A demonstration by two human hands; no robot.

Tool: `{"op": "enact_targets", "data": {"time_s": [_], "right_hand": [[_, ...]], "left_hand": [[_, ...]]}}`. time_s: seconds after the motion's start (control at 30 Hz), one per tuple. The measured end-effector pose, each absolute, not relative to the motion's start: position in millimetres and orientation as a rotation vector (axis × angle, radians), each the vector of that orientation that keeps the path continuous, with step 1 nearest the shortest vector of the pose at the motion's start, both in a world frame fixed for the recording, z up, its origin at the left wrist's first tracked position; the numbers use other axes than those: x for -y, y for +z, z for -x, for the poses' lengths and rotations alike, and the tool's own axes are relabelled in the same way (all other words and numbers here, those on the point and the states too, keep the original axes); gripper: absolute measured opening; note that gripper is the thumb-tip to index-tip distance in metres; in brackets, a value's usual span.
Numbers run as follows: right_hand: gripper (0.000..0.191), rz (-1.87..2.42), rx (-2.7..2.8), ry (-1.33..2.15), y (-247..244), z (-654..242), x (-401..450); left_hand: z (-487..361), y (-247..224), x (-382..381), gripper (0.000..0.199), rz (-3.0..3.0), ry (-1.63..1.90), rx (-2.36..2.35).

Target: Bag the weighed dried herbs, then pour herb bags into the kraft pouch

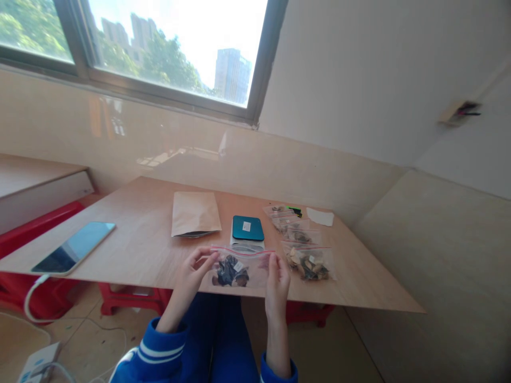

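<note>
A person's left hand (196, 268) and right hand (277, 276) hold a clear zip bag (241, 272) by its two upper corners at the near edge of a wooden table (151, 255), the fingers of each hand closed, thumb against forefinger, on the plastic. The bag, its red-lined seal uppermost, contains dark, dried-looking pieces and a small white label. Just beyond it, toward the middle of the table, sits a teal square device (248, 229) bearing a white sticker, its pale lower part partly hidden by the bag. To the left of the device, nearer the far edge, a brown paper pouch (196, 213) lies flat, its opening facing the near edge. On the right side, several more clear bags (311, 264) of dried pieces form an overlapping line running from the near side toward the far edge, where a black and green item (294, 211) and a torn-edged white sheet (320, 216) lie near the far right corner. A tablet-like device (74, 247) rests at the table's left end by the near edge, a white cable (34, 292) plugged into it. Red stools (133, 298) stand beneath the table.
</note>
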State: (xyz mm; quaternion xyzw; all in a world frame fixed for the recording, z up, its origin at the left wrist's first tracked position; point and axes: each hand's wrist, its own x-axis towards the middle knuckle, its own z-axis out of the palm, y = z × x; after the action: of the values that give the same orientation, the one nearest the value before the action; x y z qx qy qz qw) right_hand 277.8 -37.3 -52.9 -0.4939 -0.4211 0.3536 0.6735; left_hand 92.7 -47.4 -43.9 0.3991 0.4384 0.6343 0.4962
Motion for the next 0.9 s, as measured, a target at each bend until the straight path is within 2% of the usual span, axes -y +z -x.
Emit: {"op": "enact_targets", "data": {"time_s": [0.33,0.9], "right_hand": [[0.036,1.069,0.991,0.944,-53.3,-282.5,40.9],[0.026,1.049,0.944,0.826,-50.9,-285.9,42.9]], "left_hand": [[-98.9,-32.0,58.3,0.029,-1.0,1.551,-1.069],[-102.8,-34.9,58.3,0.024,-1.1,1.652,-1.177]]}}
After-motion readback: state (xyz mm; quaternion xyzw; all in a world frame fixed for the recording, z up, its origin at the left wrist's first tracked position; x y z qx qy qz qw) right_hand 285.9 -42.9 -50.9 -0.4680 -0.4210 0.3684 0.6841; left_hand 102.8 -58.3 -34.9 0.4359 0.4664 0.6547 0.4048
